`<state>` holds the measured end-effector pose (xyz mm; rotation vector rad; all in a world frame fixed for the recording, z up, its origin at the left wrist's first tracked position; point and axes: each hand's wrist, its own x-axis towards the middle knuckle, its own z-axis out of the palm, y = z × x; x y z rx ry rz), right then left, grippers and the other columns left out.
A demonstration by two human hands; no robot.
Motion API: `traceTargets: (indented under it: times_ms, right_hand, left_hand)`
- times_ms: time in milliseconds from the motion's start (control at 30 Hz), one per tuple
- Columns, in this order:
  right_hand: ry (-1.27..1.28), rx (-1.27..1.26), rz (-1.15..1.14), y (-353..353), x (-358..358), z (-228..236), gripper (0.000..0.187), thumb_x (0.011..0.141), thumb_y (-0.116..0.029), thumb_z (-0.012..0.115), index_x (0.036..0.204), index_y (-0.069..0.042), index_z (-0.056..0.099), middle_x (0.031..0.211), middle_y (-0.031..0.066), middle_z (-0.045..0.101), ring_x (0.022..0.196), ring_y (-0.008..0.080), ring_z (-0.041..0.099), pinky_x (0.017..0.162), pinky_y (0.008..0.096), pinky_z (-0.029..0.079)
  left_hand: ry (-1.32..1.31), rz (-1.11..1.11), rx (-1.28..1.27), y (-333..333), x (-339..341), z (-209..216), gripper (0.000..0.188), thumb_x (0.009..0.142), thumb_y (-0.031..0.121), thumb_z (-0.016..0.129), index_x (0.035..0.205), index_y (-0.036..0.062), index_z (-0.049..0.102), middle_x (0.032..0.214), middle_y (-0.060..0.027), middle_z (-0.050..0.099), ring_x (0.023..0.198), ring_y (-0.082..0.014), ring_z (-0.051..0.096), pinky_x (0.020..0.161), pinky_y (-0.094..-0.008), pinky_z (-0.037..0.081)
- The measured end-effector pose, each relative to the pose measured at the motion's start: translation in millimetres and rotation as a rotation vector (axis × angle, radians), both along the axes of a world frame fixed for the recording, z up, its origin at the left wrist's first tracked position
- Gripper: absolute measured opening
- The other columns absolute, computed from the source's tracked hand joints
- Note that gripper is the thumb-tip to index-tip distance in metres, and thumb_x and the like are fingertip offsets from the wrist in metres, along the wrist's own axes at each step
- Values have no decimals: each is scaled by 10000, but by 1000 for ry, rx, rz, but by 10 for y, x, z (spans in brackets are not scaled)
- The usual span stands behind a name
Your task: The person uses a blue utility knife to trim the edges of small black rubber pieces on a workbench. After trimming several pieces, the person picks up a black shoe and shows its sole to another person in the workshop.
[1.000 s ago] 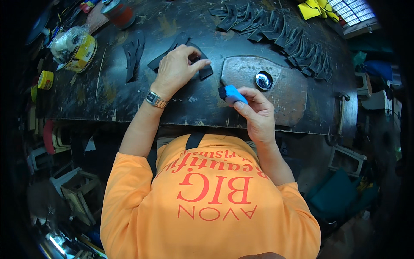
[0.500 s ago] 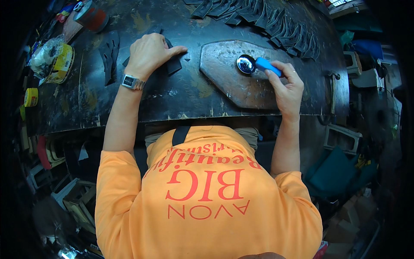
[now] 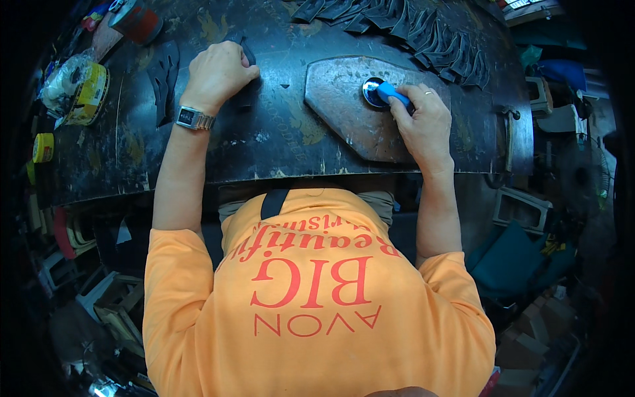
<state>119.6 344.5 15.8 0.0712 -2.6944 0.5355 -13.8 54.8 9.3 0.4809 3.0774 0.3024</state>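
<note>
My left hand (image 3: 215,74), with a metal watch on its wrist, is at the upper left of the table with its fingers curled in. It is closed on a dark leather-like strip (image 3: 246,49) that shows past its knuckles; the hand hides most of it. My right hand (image 3: 422,119) grips a blue-handled tool (image 3: 395,94) between thumb and fingers. The tool's tip reaches into a small round shiny dish (image 3: 372,92), and I cannot make out what the dish holds. That dish stands on a worn, many-sided flat slab (image 3: 337,109).
Many similar dark pieces (image 3: 423,40) lie overlapping along the far right of the dark table (image 3: 264,155). More dark strips (image 3: 162,83) lie left of my left hand. A red can (image 3: 137,23), a yellow tub (image 3: 89,96) and a small yellow jar (image 3: 43,147) stand at the left.
My left thumb, stretched out before, has curled in, and that hand has moved slightly up and left. My right hand has shifted left, bringing the blue tool over the dish.
</note>
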Motion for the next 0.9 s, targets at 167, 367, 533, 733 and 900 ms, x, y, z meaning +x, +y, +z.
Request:
traceTargets:
  times_ms: [167,367,533,733,900]
  right_hand:
    - [-47,-200,-36,53,34,110,166,775,-128,709,901,-22,683,788,109,622,720,263,601,663,340,479]
    - [-92,-31,69,108,11,240,181,772,-128,704,925,-33,689,782,104,590,777,264,594,705,355,482]
    - [-138,141,98,19,-48,267,179,773,-120,695,932,-39,686,826,103,606,829,270,597,738,371,482]
    - [-48,-427,49,61,46,309,232,799,-77,735,1011,-6,674,826,60,615,698,125,574,669,229,467]
    - [-131,-1475,211,-258,126,-7,262,847,-18,691,1097,30,626,991,101,662,877,153,649,762,252,520]
  left_hand:
    - [9,-15,-32,-29,20,25,200,749,250,687,795,57,715,782,-158,696,748,-323,682,711,-392,542]
    - [42,-41,-7,-90,1,6,181,740,213,694,829,56,708,791,-160,694,751,-331,678,713,-405,542]
    - [166,-76,-130,-41,-21,-91,171,744,178,684,849,43,691,793,-168,688,749,-335,676,719,-426,542]
    - [47,-27,237,-232,-106,-128,215,785,152,694,943,7,696,794,-135,699,732,-251,690,693,-331,544]
    - [-440,141,1486,-92,94,-198,145,863,139,686,980,55,699,808,22,655,672,-26,560,598,-168,443]
